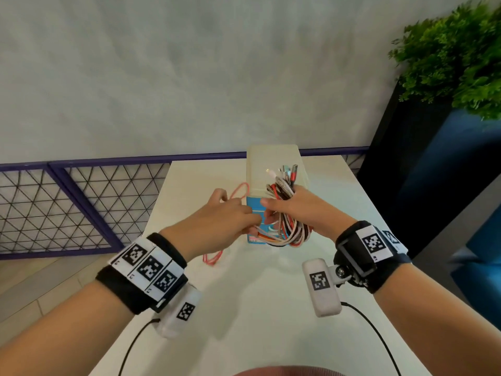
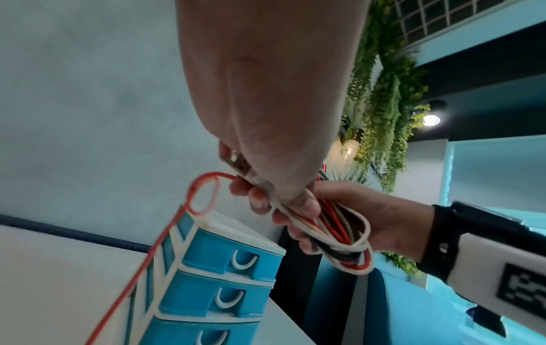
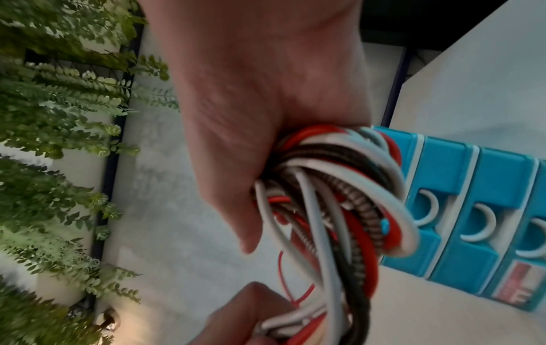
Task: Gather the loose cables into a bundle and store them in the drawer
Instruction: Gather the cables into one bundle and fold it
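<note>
Cables (image 1: 284, 213), red, white, black and braided, are gathered into a looped bundle held above a white table (image 1: 260, 294), just in front of a small blue drawer unit (image 2: 212, 280) with a cream top and white curved handles. Green plant (image 1: 455, 55) foliage fills the far right corner above a dark planter, and a purple-framed mesh railing (image 1: 67, 202) runs behind the table.

Of the two hands, the right hand (image 1: 303, 210) is clenched round the bundle, connector ends sticking up past its fingers and the loops hanging below. The left hand (image 1: 217, 221) meets the bundle at its lower part and pinches strands there, seen in the left wrist view. One thin red cable (image 2: 141, 263) trails loose from the left hand, looping beside the drawer unit and down onto the table.
</note>
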A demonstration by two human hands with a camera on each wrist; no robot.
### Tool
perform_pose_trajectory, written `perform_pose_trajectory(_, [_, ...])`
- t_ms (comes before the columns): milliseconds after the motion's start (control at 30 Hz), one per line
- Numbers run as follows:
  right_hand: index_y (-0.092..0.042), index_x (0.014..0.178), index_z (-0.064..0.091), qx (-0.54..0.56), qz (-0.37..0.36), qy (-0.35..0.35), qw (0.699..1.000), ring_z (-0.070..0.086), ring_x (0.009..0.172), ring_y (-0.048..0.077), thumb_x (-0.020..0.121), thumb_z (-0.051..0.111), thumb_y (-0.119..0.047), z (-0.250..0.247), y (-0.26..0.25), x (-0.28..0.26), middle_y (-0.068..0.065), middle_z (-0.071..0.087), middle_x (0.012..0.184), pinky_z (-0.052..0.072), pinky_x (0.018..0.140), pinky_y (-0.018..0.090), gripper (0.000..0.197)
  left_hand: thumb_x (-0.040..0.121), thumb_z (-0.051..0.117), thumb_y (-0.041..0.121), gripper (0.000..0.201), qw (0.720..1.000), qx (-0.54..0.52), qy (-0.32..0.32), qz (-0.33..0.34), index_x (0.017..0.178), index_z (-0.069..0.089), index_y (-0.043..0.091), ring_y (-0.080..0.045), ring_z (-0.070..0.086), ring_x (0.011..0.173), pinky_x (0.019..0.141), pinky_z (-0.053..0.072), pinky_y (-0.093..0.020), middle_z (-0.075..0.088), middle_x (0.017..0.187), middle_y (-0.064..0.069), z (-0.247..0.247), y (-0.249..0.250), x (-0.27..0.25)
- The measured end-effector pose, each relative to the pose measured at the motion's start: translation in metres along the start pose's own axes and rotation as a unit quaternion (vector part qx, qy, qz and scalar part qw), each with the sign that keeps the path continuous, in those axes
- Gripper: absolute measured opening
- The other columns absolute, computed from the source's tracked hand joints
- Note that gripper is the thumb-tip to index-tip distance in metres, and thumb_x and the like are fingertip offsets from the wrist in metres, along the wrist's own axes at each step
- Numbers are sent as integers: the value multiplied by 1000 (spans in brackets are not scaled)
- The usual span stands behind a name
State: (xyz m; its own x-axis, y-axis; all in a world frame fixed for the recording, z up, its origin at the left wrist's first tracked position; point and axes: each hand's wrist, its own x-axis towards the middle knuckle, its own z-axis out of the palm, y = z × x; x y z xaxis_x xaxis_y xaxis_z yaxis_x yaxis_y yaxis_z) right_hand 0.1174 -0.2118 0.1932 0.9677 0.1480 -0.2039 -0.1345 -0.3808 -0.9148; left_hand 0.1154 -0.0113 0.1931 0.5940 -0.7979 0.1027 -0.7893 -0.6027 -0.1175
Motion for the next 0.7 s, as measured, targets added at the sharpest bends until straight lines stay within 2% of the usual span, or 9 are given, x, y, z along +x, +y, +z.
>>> perform_pose_trajectory(100, [-12,101,69,29,9,-66,997,73,87,19,82,72,-42,5,1,-3,6,76,90,56,82,32,35,93,54,27,8,999,-9,29,40,96,50,33,-13,46,87,86,30,-41,62,92,11,-1,-2,-1])
perform_pose_trajectory(233, [-13,105,66,158,31,-119,980,71,83,19,89,64,-31,9,-1,-12,8,73,88,57,77,29,24,97,46,26,7,999,-11,32,39,93,51,30,-4,30,91,93,24,-38,56,97,17,-8,-2,-2])
perform_pose_trajectory(300, [-9,109,65,227,43,-143,962,67,98,35,86,65,-34,12,2,-14,19,69,99,53,94,45,33,97,43,23,11,999,-11,33,35,89,47,30,-3,27,89,96,22,-38,47,92,18,-12,-1,0])
perform_pose_trajectory(367, [-7,111,63,281,58,-161,944,64,104,42,84,64,-37,15,2,-16,24,67,99,49,98,52,41,96,42,22,17,999,-13,27,33,84,37,33,0,18,83,97,20,-37,35,88,20,-16,1,4])
perform_pose_trajectory(467, [-6,102,64,318,58,-186,928,70,94,34,86,57,-41,19,1,-20,17,64,78,54,92,47,39,95,42,21,20,999,-24,8,41,84,33,34,3,12,82,98,19,-38,33,88,21,-18,3,8])
perform_pose_trajectory(533, [-7,108,65,328,59,-187,924,68,100,37,85,57,-43,20,0,-22,18,66,82,54,91,46,43,97,41,23,14,999,-38,-13,35,87,39,33,4,15,84,100,18,-38,36,89,21,-19,3,8])
perform_pose_trajectory(600, [-9,103,70,328,57,-187,924,71,94,34,85,55,-45,18,1,-25,18,71,85,57,86,43,43,97,42,24,9,998,-57,-19,27,92,47,30,5,22,85,103,16,-39,42,88,22,-19,3,9])
perform_pose_trajectory(667, [-13,85,76,331,51,-185,924,73,78,24,83,55,-47,17,1,-27,14,71,78,60,74,36,40,95,49,32,5,994,-105,-13,5,92,45,31,3,36,85,105,14,-37,48,81,25,-24,4,10])
perform_pose_trajectory(700, [-14,81,76,332,47,-186,924,72,71,20,82,56,-46,18,2,-27,12,70,74,60,69,32,38,91,54,37,16,989,-146,-8,-20,92,40,30,-1,44,87,105,15,-32,52,78,24,-27,4,10])
